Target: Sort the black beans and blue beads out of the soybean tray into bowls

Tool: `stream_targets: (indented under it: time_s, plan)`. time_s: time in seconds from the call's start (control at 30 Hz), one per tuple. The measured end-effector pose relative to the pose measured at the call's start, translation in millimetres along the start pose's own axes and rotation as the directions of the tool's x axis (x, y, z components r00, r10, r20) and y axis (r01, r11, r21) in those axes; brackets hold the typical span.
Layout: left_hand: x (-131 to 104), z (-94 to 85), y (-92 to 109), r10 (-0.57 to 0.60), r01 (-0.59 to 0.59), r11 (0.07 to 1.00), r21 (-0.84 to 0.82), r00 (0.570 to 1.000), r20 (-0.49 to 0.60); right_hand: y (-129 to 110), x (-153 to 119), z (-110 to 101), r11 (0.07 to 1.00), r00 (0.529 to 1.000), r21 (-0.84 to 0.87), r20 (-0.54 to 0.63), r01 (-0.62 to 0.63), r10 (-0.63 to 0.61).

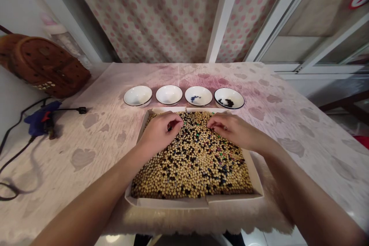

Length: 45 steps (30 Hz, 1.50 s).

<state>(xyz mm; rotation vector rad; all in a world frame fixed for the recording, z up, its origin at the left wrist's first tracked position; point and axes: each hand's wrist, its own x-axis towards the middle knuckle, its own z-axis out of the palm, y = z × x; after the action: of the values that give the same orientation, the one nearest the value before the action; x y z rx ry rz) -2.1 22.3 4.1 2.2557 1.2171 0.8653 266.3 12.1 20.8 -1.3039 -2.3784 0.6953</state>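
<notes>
Left hand (161, 130) and right hand (230, 127) both hover low over a shallow white box (256, 177) at the centre of the frame, fingertips down at the far part of its contents. The left hand's thumb and forefinger are drawn together right beside a green speck, and the right hand's fingers are bent inward; from where I stand I cannot tell whether either grips anything.

Small round beads (187, 173) spread across the box, mostly tan, with many black ones and scattered blue, green and pink ones among them. The box sits on the worktop (314, 153), which is covered with a pale, patterned cloth (103, 100).

Just beyond it, in the upper middle, four white, dark-rimmed bowls stand in a row: a leftmost bowl (137, 93), a second bowl (169, 93), a third bowl (201, 91) with a few blue bits (195, 98) inside, and a rightmost bowl (227, 93) with a dark little heap (229, 103).

Over at the left edge lies a blue corded tool (39, 119), below a brown bag (49, 63). A dotted curtain (161, 15) hangs across the top.
</notes>
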Motion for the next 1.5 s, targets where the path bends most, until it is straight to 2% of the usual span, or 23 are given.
stream_targets:
  time_s: [0.13, 0.27, 0.63, 0.7, 0.8, 0.93, 1.0, 1.1, 1.17, 1.27, 1.33, 1.4, 1.43, 1.5]
  plan:
    - [0, 0.5, 0, 0.004, -0.004, 1.000, 0.006, 1.000, 0.005, 4, 0, 6, 0.996, 0.999, -0.090, 0.048, 0.001, 0.003]
    - [-1, 0.6, -1, -0.001, 0.001, 1.000, -0.006, 1.000, 0.011, 6, 3, 7, 0.995, 0.997, -0.095, 0.076, -0.005, 0.012]
    - [-2, -0.4, -2, 0.019, -0.019, 1.000, -0.008, 1.000, 0.019, 11, 6, 10, 1.000, 1.000, 0.011, 0.016, -0.018, 0.018]
    - [-2, -0.4, -2, 0.009, -0.009, 1.000, -0.013, 1.000, 0.024, 12, 6, 8, 0.998, 0.998, 0.050, -0.043, -0.033, 0.035]
    - [-3, -0.1, -1, -0.006, 0.007, 1.000, -0.022, 0.999, 0.033, 21, 8, 1, 0.996, 0.964, 0.061, -0.254, -0.067, 0.080]
    - [-2, 0.8, -1, -0.008, 0.009, 1.000, -0.021, 0.999, 0.033, 53, 10, -9, 0.980, 0.802, -0.019, -0.579, -0.196, 0.149]
    - [-2, 1.0, -1, -0.007, 0.007, 1.000, -0.022, 0.999, 0.033, 73, 9, -12, 0.969, 0.771, -0.067, -0.620, -0.239, 0.147]
    - [-2, 0.8, -1, 0.000, 0.001, 1.000, -0.019, 0.999, 0.033, 92, 7, -17, 0.958, 0.786, -0.160, -0.611, -0.239, 0.095]
    - [-2, 0.6, -2, 0.001, 0.000, 1.000, -0.012, 0.999, 0.032, 94, 6, -19, 0.955, 0.784, -0.191, -0.617, -0.226, 0.062]
    - [-3, 0.5, -2, 0.003, -0.003, 1.000, 0.002, 1.000, 0.025, 79, 5, -20, 0.959, 0.754, -0.202, -0.657, -0.200, 0.019]
    - [-3, 0.7, -2, -0.002, 0.002, 1.000, 0.004, 1.000, 0.011, 59, 6, -17, 0.973, 0.771, -0.194, -0.636, -0.122, -0.030]
    - [-3, 0.9, -2, -0.015, 0.015, 1.000, 0.001, 1.000, -0.017, 33, 8, -10, 0.988, 0.834, -0.153, -0.541, 0.031, -0.110]
    - [-3, 0.9, -3, -0.025, 0.025, 1.000, 0.001, 0.999, -0.034, 19, 8, -5, 0.984, 0.881, -0.130, -0.442, 0.120, -0.166]
    - [-3, 0.7, -3, -0.041, 0.042, 0.999, 0.006, 0.997, -0.060, -7, 10, 7, 0.969, 0.945, -0.045, -0.212, 0.243, -0.247]
